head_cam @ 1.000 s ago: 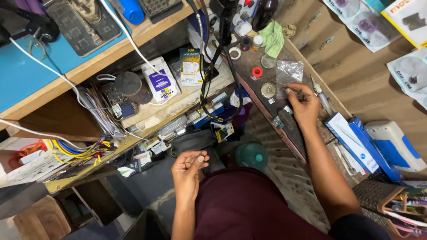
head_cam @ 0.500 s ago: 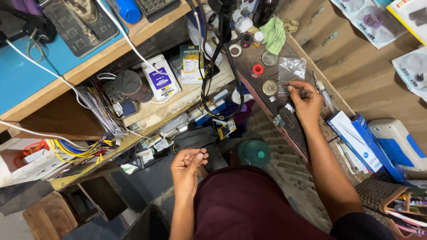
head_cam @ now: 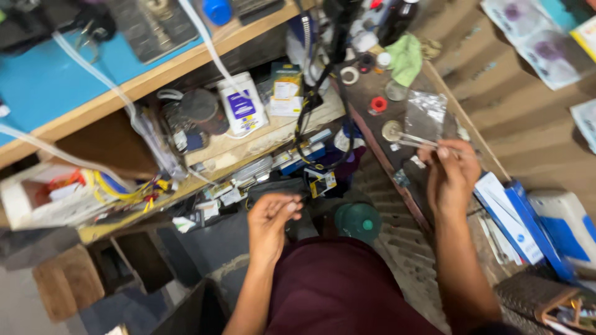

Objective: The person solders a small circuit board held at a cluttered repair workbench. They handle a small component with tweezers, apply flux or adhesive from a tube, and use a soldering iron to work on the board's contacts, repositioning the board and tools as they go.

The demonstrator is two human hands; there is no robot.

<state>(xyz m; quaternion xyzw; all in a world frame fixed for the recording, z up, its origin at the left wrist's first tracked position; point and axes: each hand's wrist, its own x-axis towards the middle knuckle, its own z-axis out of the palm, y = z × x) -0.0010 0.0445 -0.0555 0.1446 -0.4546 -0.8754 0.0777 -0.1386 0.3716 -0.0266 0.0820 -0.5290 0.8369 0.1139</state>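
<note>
The right hand (head_cam: 451, 175) pinched slim metal tweezers (head_cam: 415, 140) over the cluttered bench (head_cam: 372, 133), apparently mid-pickup, needing steady aim next, while the left hand (head_cam: 271, 218) waited, fingers loosely curled.

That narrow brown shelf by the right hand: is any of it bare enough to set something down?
Little. A bare strip of the brown shelf lies between the red cap and the round metal disc. Further up, tape roll, green cloth and bottles crowd it. The right hand, holding tweezers, covers the near end.
</note>
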